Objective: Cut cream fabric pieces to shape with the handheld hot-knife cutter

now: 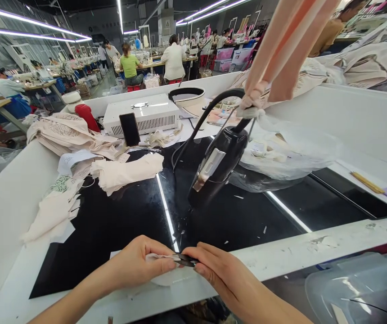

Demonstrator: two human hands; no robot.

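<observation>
At the near edge of the table, my left hand (pixel 136 263) pinches a small piece of white cloth (pixel 159 257) between thumb and fingers. My right hand (pixel 225 276) is closed around dark thread snips (pixel 188 260), whose tips meet the cloth beside my left fingertips. Most of the snips is hidden by the right fingers. Above and beyond my hands, a black hand-held device (pixel 218 164) with a metal plate hangs tilted from a knotted pink cloth strip (pixel 281 49). Below it lies the glossy black tabletop (pixel 119 234), dotted with small scraps.
Folded cream fabric pieces (pixel 128 171) lie at the left, near a phone (pixel 129 129) leaning on a white metal box (pixel 142 114). A clear plastic bag (pixel 288 153) sits to the right, with a yellow pencil-like stick (pixel 367 182) beyond. White side walls (pixel 358 121) border the table.
</observation>
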